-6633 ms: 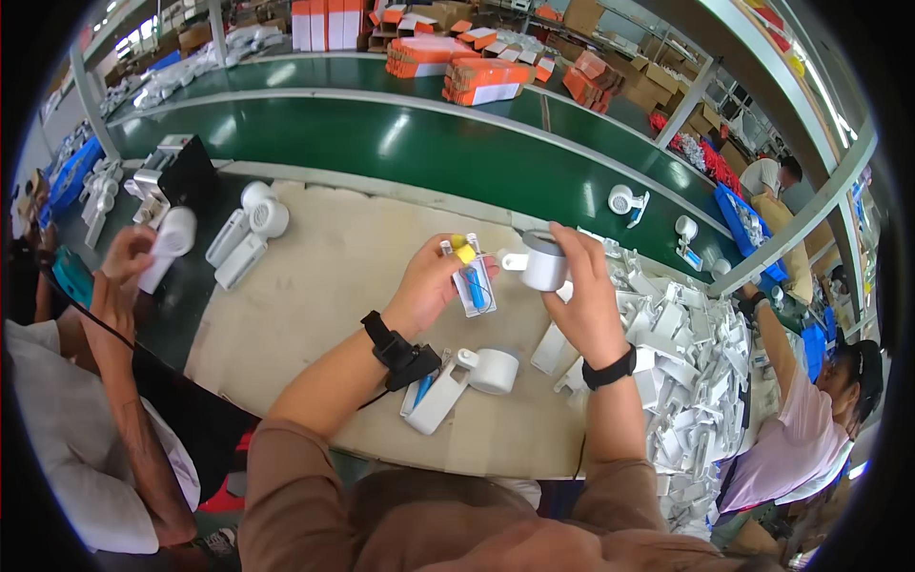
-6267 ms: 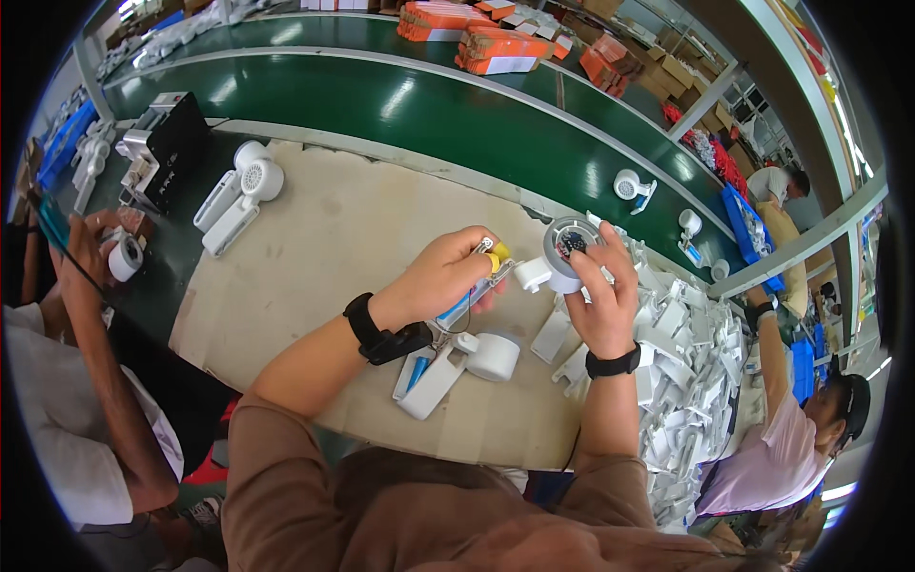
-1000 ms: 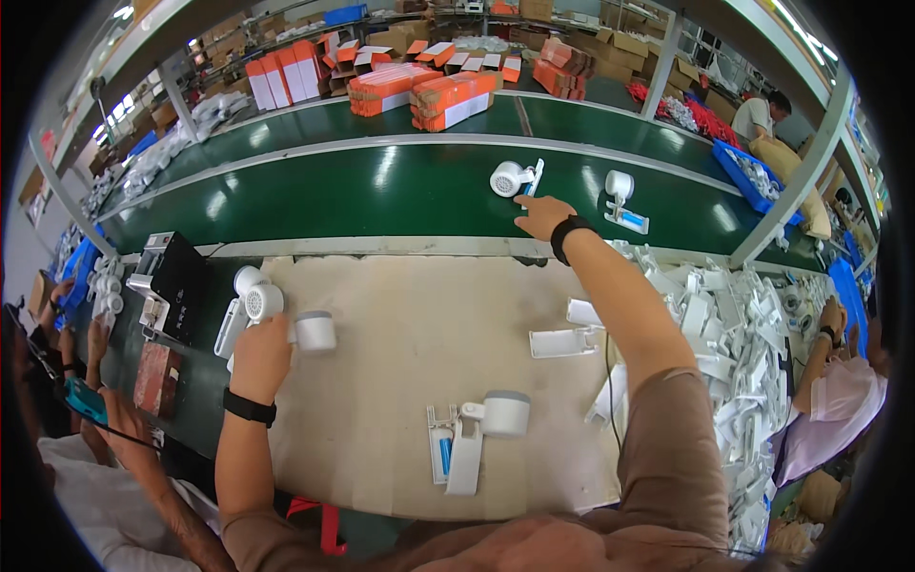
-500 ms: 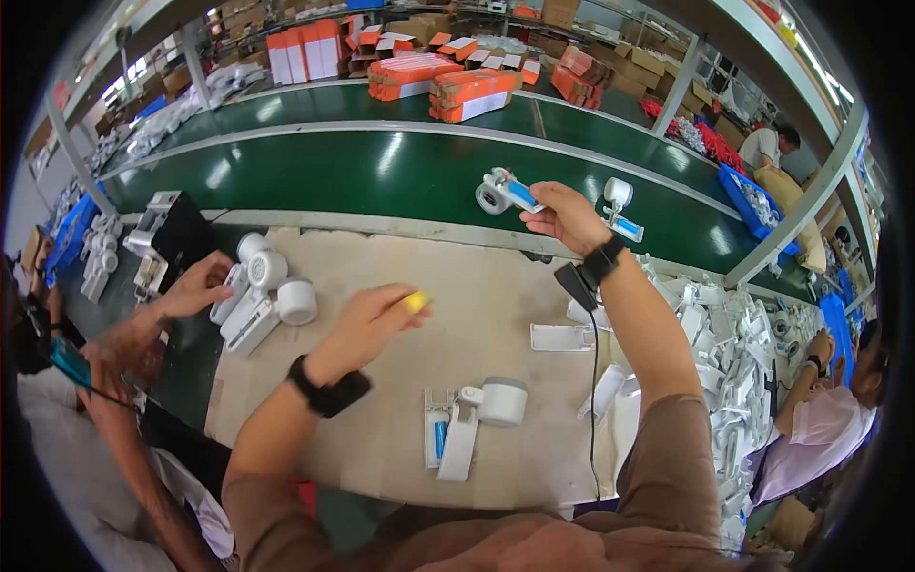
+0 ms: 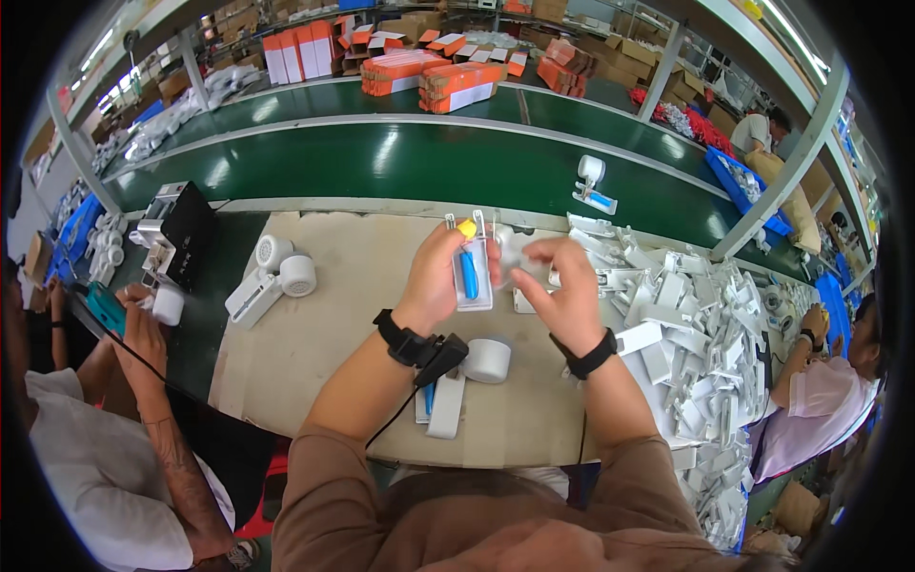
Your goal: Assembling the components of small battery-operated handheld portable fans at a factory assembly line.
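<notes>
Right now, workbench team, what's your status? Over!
Left hand holds white casing, blue cylinder inside. Right hand open beside blurred white part, contact unclear. White fan nearer body, partly behind black wrist device.

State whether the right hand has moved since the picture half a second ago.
Yes, toward the person: the right hand was over the green belt, beyond its pale near rail; now it is on the rail's near side.

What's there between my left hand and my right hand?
The head view shows a blurred white part between your left hand and right hand, beside the white casing that the left hand holds.
</notes>
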A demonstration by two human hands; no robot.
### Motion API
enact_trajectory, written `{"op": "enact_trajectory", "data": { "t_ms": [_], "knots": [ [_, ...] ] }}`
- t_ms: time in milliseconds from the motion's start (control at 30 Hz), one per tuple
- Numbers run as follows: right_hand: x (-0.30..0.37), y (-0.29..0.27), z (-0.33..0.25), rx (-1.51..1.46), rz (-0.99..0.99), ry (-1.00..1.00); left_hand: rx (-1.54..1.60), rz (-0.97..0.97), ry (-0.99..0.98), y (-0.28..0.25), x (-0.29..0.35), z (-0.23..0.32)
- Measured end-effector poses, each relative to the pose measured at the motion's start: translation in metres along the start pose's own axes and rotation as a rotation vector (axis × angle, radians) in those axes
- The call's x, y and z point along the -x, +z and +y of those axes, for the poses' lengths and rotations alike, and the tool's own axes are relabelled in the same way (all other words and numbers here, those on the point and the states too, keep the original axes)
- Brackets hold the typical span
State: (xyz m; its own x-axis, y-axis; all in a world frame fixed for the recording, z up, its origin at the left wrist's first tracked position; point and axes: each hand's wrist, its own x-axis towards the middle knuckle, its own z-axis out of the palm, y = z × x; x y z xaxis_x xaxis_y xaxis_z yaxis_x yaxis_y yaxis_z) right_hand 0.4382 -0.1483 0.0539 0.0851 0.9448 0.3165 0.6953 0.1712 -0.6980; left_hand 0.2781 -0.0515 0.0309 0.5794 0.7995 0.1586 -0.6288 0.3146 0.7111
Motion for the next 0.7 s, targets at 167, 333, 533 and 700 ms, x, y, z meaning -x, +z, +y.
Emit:
{"op": "enact_trajectory", "data": {
  "t_ms": [167, 333, 533, 700],
  "knots": [
    [-0.004, 0.0, 0.026, -0.54, -0.139, -0.133, -0.048, -0.158, -0.224, 0.013, 0.013, 0.014],
    [-0.001, 0.02, 0.026, -0.765, -0.335, 0.043, -0.06, -0.177, -0.226, 0.005, 0.014, 0.018],
    [-0.002, -0.007, 0.027, -1.057, -0.322, 0.158, -0.238, -0.135, -0.207, 0.002, 0.005, 0.014],
    [0.015, -0.048, 0.021, -1.38, 0.046, 0.131, -0.252, -0.139, -0.286, 0.012, 0.015, 0.019]
  ]
}}
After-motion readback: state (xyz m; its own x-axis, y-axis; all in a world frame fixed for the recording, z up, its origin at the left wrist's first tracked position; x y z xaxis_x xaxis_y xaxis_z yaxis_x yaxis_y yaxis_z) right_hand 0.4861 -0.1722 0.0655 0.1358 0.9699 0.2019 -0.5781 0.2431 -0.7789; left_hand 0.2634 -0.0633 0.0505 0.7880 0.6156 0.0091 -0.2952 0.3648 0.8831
